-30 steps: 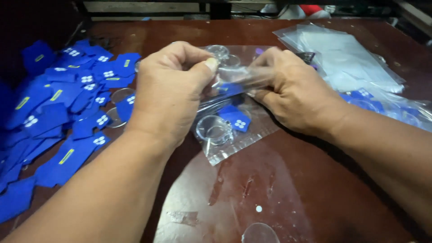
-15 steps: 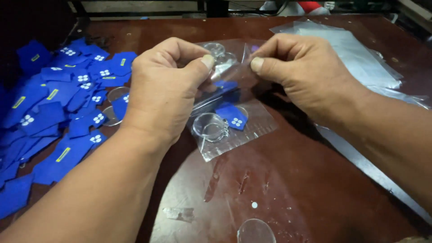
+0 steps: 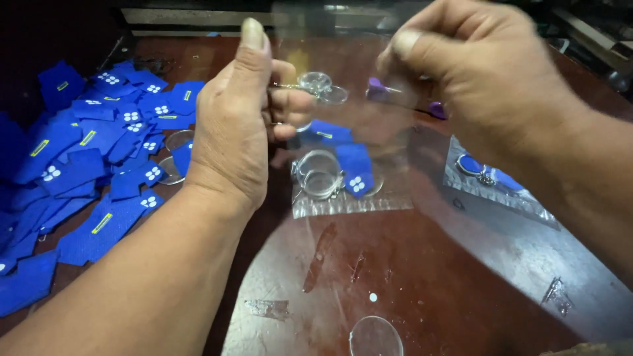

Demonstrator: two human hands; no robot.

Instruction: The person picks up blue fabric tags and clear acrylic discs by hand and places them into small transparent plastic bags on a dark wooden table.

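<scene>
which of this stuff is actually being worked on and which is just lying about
In hand:
left hand and right hand holding up the clear plastic bag
blue fabric tag and clear round case inside it

Lying about:
pile of blue tags
sealed packet
loose clear disc

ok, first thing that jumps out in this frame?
Both hands, left hand and right hand, raised mid-frame, holding a clear plastic bag with a clear round case and a blue fabric tag inside. Far left, a pile of blue fabric tags covers the dark red table.
</scene>
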